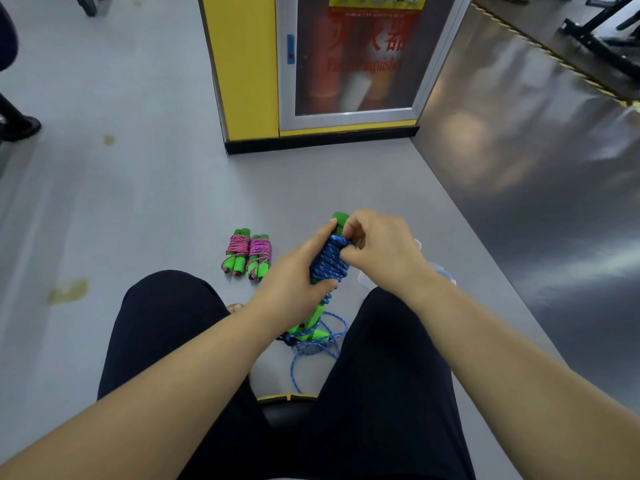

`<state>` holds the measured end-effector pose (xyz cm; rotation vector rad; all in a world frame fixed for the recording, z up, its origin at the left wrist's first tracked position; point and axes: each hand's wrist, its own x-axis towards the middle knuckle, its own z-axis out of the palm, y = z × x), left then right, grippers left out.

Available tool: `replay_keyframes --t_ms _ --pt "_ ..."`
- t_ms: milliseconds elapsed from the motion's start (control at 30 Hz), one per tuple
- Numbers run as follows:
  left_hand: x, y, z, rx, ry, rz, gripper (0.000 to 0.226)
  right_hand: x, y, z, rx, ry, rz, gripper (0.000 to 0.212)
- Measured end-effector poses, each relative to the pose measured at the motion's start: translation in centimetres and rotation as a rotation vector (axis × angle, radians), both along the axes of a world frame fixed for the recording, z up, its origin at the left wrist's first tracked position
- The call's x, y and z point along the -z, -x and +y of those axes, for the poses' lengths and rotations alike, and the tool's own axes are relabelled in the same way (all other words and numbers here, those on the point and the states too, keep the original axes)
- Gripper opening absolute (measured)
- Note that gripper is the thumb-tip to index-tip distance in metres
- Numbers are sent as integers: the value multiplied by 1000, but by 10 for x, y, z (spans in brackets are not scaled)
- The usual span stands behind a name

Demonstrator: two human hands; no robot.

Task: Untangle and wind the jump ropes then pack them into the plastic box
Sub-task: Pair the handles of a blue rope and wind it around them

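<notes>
Winding the blue rope [329, 261] up above the knees.

The left hand [294, 271] grips the rope bundle on its green handles [341, 218]. The right hand [377, 247] pinches a strand at the top. To do this well, I would pull each turn tight, lay it right beside the last one, and let the loose tail [311, 355] feed up slowly so it does not knot. Two pink ropes [247, 252] lie wound on the floor [156, 202]. The clear box [445, 271] peeks out behind the right wrist.
</notes>
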<state>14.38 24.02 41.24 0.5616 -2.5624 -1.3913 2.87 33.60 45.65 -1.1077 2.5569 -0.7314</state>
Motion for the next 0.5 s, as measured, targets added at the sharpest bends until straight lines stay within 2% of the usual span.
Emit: replay_keyframes --t_ms 167,333,367,500 --pt "5 -5 2 1 60 27 90 -1 8 1 68 186 -520 22" --pt "7 -3 3 -3 199 33 92 -4 14 0 131 273 -865 17" --pt "7 -4 3 1 216 37 92 -3 15 1 109 285 -897 15" --pt "3 -7 6 -34 155 61 88 -4 17 5 -23 216 -744 14"
